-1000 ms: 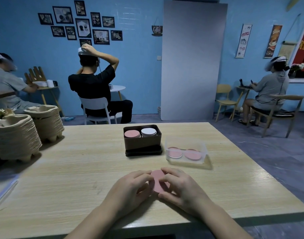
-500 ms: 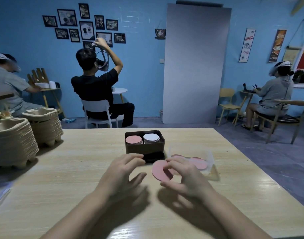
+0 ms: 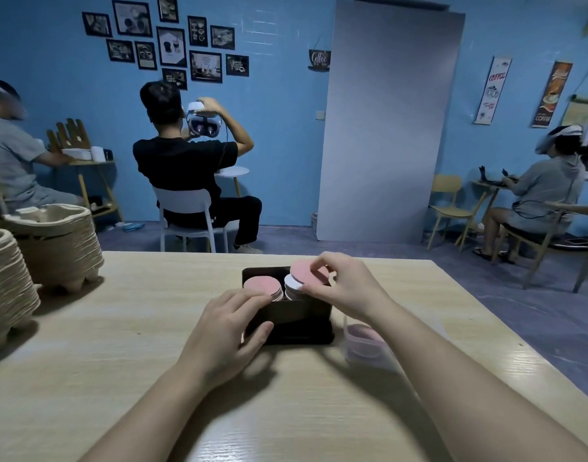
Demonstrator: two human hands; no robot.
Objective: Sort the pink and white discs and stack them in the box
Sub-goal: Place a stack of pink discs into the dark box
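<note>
A dark brown box point(image 3: 296, 315) stands on the wooden table point(image 3: 119, 345). Inside it, a pink stack point(image 3: 262, 286) sits on the left and a white stack point(image 3: 292, 285) on the right. My right hand point(image 3: 346, 288) pinches a pink disc point(image 3: 306, 271) and holds it tilted above the white stack. My left hand point(image 3: 226, 331) has its fingers spread against the box's front left corner, with fingertips near the pink stack. A clear tray point(image 3: 369, 345) to the right of the box holds more pink discs point(image 3: 366, 335), partly hidden by my right forearm.
Two stacks of moulded pulp trays point(image 3: 53, 245) stand at the table's left edge. Beyond the table's far edge, people sit on chairs at small tables: one in black point(image 3: 186, 175) straight ahead, one at the left, one at the right point(image 3: 539, 191).
My right hand has lifted the pink disc from near the table front to above the box. My left hand let go of the disc and moved forward to the box.
</note>
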